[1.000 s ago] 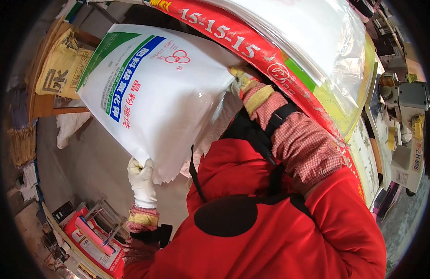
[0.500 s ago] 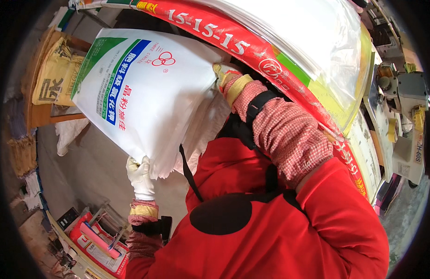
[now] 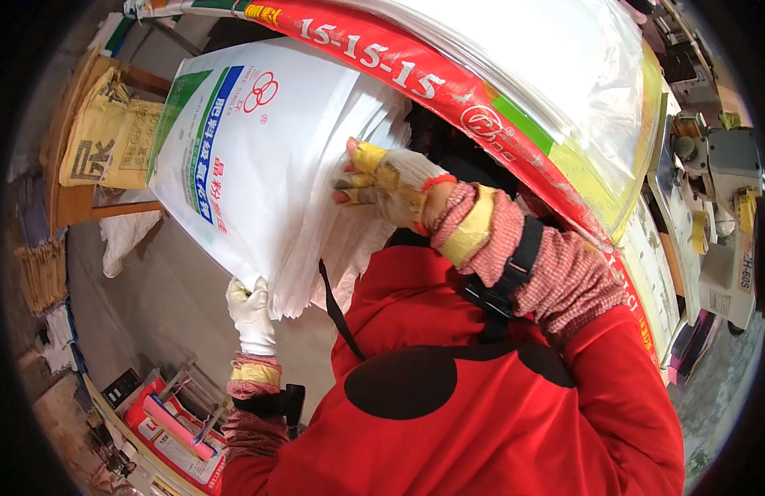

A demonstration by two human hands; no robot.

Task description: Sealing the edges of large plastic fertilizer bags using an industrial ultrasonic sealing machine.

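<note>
Gripping the lower corner of a stack of white sacks [image 3: 258, 165], the left hand [image 3: 250, 310] is wearing a white glove, its fingers closed round the stack's bottom edge. The stack is hanging in front of the person's chest, tilted, with its printed face turned to the left and its loose layered edges fanning out to the right. The right hand [image 3: 386, 186], in a worn glove with yellow patches, is lying flat against those fanned edges, fingers [image 3: 353, 178] stretched out and slightly spread, pressing on the layers rather than closing round them. A patterned sleeve cover [image 3: 556, 277] with a black strap is covering the right forearm; a red jacket [image 3: 481, 413] is filling the lower part of the view.

Above the hands, a big pile of sacks with a red band [image 3: 448, 83] is arching across the top, clear plastic lying over it. Yellow sacks [image 3: 109, 136] are leaning on a wooden frame at the far left. A sewing machine [image 3: 721, 207] is standing at the right edge. A red box [image 3: 171, 417] is sitting on the floor at lower left.
</note>
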